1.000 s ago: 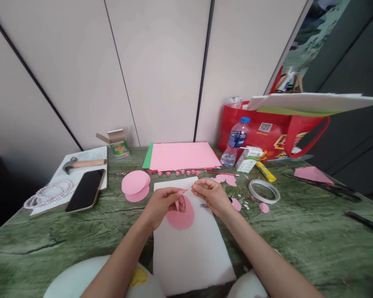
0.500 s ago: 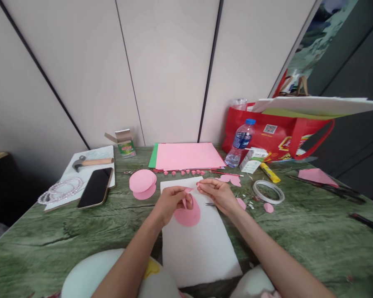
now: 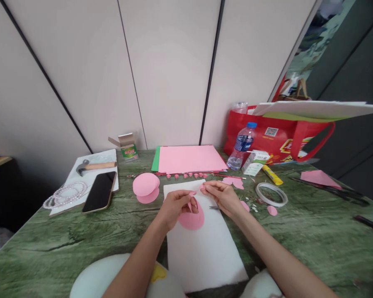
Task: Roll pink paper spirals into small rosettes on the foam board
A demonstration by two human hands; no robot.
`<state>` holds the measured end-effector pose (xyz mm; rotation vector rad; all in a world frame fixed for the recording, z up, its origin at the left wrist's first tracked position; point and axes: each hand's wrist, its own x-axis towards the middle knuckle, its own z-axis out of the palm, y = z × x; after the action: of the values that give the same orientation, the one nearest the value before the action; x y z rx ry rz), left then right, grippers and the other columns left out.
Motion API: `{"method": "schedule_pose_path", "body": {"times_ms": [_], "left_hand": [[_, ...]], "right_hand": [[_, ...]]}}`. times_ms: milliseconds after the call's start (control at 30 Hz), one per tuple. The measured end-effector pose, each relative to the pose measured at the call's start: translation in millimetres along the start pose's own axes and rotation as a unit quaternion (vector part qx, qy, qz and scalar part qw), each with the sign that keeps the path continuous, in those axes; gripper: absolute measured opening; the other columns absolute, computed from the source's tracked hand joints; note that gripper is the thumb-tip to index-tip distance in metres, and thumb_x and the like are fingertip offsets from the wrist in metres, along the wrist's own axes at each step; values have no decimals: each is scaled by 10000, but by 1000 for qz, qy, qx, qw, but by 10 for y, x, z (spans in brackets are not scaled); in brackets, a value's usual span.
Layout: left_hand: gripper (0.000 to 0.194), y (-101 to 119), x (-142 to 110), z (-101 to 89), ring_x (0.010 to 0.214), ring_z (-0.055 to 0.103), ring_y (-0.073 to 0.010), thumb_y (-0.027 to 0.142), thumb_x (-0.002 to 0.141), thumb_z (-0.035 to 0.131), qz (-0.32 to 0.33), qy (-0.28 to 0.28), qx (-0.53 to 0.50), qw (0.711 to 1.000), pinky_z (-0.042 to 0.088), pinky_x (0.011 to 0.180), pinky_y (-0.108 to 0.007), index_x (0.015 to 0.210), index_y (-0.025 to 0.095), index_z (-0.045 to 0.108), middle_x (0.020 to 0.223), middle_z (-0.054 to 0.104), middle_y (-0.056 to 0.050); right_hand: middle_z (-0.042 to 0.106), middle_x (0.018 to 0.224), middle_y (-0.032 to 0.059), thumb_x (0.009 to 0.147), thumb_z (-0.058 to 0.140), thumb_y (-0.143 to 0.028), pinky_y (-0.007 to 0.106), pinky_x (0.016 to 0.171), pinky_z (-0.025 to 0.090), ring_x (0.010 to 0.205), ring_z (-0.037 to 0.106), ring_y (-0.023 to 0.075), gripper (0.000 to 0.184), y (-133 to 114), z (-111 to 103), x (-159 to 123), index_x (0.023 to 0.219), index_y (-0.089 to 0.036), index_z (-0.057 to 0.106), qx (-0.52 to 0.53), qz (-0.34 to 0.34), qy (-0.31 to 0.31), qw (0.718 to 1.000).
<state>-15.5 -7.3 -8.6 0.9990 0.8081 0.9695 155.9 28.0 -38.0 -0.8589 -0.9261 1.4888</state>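
Over the white board (image 3: pixel 205 256), my left hand (image 3: pixel 178 207) pinches a curling pink paper strip (image 3: pixel 192 193). Part of a pink paper circle (image 3: pixel 192 221) shows below these fingers; whether it joins the strip is hidden. Close by on the right, my right hand (image 3: pixel 222 196) is closed, thumb and forefinger pinching a small pink paper piece (image 3: pixel 202 188) that looks like the strip's end. A pointed metal tool (image 3: pixel 214 207) juts out beside the right palm, its other end hidden.
Pink circles (image 3: pixel 145 185) lie left of the board, pink sheets (image 3: pixel 191 158) and small pink rolls (image 3: pixel 186 175) behind it. Tape (image 3: pixel 271 194), a glue stick (image 3: pixel 272 175), a water bottle (image 3: pixel 241 145) and scissors (image 3: pixel 332 188) stand or lie right. A phone (image 3: pixel 100 191) and hammer (image 3: pixel 96 165) are left.
The whole view has shifted slightly, so everything sits a little lower and further right. Both hands keep their pinch on the pink paper, with only small finger movements.
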Motion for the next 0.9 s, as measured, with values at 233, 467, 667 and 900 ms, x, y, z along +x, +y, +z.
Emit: {"method": "schedule_pose_path", "body": {"times_ms": [233, 467, 667, 900], "left_hand": [[140, 45, -9, -11, 541, 545, -115, 241, 717, 595, 1, -1, 5, 1000, 439, 604, -278, 715, 103, 621, 622, 579, -31], [174, 91, 0, -18, 551, 542, -117, 242, 721, 605, 1, -6, 21, 1000, 440, 612, -275, 828, 110, 643, 612, 568, -17], [147, 106, 0, -9, 578, 545, -121, 247, 747, 587, 16, -28, 47, 998, 444, 625, -273, 727, 107, 627, 620, 567, -28], [131, 126, 4, -26, 558, 536, -114, 240, 735, 607, 23, -10, 11, 1000, 463, 671, -315, 728, 110, 616, 617, 566, -17]], "right_hand": [[701, 743, 29, 527, 781, -232, 253, 762, 512, 691, 646, 121, 224, -55, 23, -12, 720, -168, 689, 21, 9, -13, 1000], [672, 629, 3, 477, 802, -247, 254, 664, 523, 605, 622, 114, 254, -88, 74, -23, 673, -169, 661, 24, -1, -7, 1000], [662, 622, -8, 492, 796, -246, 237, 657, 514, 599, 604, 99, 206, -123, 87, -32, 625, -174, 657, 36, -13, -20, 999], [700, 784, 34, 532, 779, -261, 310, 847, 477, 753, 637, 138, 218, -159, 108, -44, 708, -165, 692, 58, 5, -52, 997]]}}
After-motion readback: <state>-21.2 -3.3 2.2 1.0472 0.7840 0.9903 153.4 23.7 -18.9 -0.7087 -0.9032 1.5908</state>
